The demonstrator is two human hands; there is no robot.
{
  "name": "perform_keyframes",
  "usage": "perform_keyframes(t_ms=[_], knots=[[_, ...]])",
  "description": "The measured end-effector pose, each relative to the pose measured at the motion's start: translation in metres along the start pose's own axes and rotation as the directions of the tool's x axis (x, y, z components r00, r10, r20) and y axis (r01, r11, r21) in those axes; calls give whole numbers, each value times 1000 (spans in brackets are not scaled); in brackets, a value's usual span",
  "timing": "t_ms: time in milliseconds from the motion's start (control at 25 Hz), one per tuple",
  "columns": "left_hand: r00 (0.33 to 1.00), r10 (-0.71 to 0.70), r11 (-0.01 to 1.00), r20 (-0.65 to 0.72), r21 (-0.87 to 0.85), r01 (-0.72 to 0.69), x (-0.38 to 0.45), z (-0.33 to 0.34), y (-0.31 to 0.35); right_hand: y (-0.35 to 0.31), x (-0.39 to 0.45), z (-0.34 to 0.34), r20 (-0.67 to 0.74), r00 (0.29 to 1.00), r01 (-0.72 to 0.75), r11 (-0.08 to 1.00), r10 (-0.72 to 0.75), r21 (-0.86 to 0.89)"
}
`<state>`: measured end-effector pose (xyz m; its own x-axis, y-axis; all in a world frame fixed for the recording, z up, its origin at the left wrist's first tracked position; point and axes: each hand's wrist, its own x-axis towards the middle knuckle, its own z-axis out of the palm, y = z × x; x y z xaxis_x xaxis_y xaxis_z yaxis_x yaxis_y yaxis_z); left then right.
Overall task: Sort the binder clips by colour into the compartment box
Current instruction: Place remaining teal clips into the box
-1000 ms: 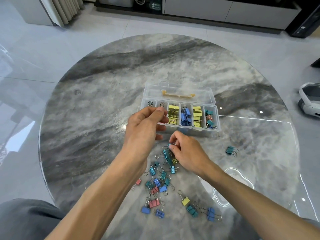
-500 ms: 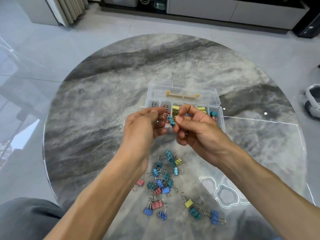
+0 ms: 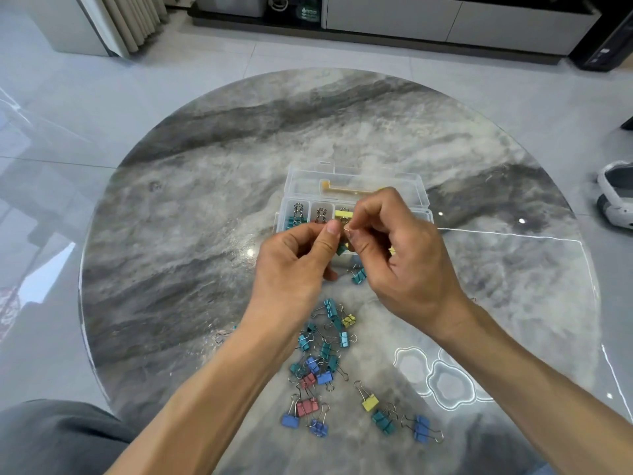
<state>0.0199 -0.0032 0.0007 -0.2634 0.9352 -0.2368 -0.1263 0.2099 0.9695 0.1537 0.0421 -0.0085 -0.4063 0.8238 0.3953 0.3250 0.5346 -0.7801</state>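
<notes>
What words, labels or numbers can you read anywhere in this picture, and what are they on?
No text here can be read.
Dark green label on a container by the far cabinet: white print, too small and blurred to read.
Compartment box, binder clips and table: no writing visible.

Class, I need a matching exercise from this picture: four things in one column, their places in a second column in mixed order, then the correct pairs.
Things
1. teal clip
2. compartment box
3. pile of loose clips
4. left hand

Places
A. on the table behind both hands
B. pinched between the two hands
C. on the table near the person, between the forearms
D. raised, thumb tip against the right hand

Pairs: 1-B, 2-A, 3-C, 4-D
</notes>
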Motion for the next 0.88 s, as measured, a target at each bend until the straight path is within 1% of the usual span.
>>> perform_keyframes(t_ms=[40, 80, 120, 160, 200, 280, 320, 360, 400, 440, 480, 520, 640, 720, 840, 880], knots=[[1000, 24, 999, -1, 32, -24, -1, 1, 0, 0, -1, -2, -3, 999, 32, 999, -32, -23], [999, 38, 998, 2, 47, -38, -1, 1, 1, -2, -1, -4, 6, 1000, -12, 997, 12, 80], [999, 48, 997, 7, 58, -48, -1, 1, 2, -5, 0, -7, 42, 996, -91, 974, 84, 209], [999, 54, 996, 10, 70, -54, -1, 2, 2, -6, 2, -9, 80, 988, -152, 947, 134, 284], [998, 55, 995, 8, 77, -56, -1, 2, 1, -7, 5, -10, 108, 983, -175, 942, 150, 286], [999, 31, 999, -14, 40, -30, -1, 2, 1, -1, 10, -17, 109, 982, -169, 974, 154, 148], [1000, 3, 1000, -24, 7, -3, 0, 2, 2, 7, 13, -24, 67, 977, -207, 975, 202, 80], [999, -29, 999, -30, -17, 29, 1, 1, 2, 15, 17, -35, 0, 958, -285, 958, 285, 16], [997, -66, 997, -36, -35, 65, 1, 0, 3, 27, 19, -47, -72, 925, -378, 922, 372, -86], [994, -96, 994, -47, -53, 94, 2, -2, 4, 39, 21, -58, -122, 893, -449, 863, 433, -229], [992, -113, 992, -63, -70, 109, 2, -2, 6, 50, 20, -64, -146, 874, -483, 793, 464, -371], [990, -119, 990, -78, -79, 113, 3, -3, 6, 59, 19, -65, -142, 868, -483, 744, 475, -463], [991, -105, 992, -78, -83, 99, 2, -4, 10, 73, 16, -57, -43, 883, -400, 703, 467, -588], [994, -93, 994, -64, -71, 88, 3, -4, 11, 75, 19, -56, -22, 883, -375, 677, 468, -634], [994, -94, 994, -47, -52, 92, 2, -5, 9, 79, 16, -57, -132, 890, -399, 603, 437, -690], [995, -94, 994, -44, -52, 92, 1, -5, 9, 80, 14, -56, -146, 886, -407, 590, 439, -697]])
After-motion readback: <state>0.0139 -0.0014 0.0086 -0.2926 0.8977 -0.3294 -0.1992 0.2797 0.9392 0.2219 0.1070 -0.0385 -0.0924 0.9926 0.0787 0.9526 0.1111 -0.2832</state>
